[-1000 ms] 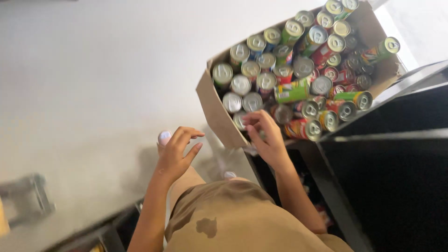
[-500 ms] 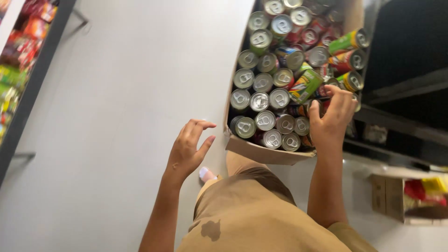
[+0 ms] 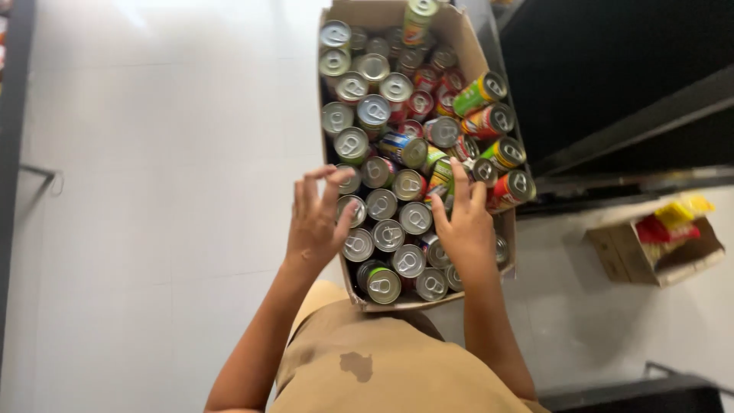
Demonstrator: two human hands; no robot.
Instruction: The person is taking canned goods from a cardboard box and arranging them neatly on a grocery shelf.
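Both hands hover over the near end of a long cardboard box (image 3: 330,138) packed with drink cans. The left hand (image 3: 317,218) is spread open at the box's left wall, fingers splayed above the upright silver-topped cans (image 3: 388,233) and gripping nothing. The right hand (image 3: 462,222) reaches in deeper, its fingers (image 3: 459,180) curled around or against a green-and-yellow can (image 3: 442,174) lying tilted among the rest; whether it has a true grip I cannot tell, since the hand hides the contact. The box sits on the pale tiled floor (image 3: 153,191) just in front of the person's tan-clad knees (image 3: 367,367), beside a dark shelf unit (image 3: 627,92). Along the right wall several cans (image 3: 489,122) lie on their sides, stacked loosely. Pulling one free could, I judge, send its neighbours rolling or tipping, and a half-caught can may slip back and dent others.
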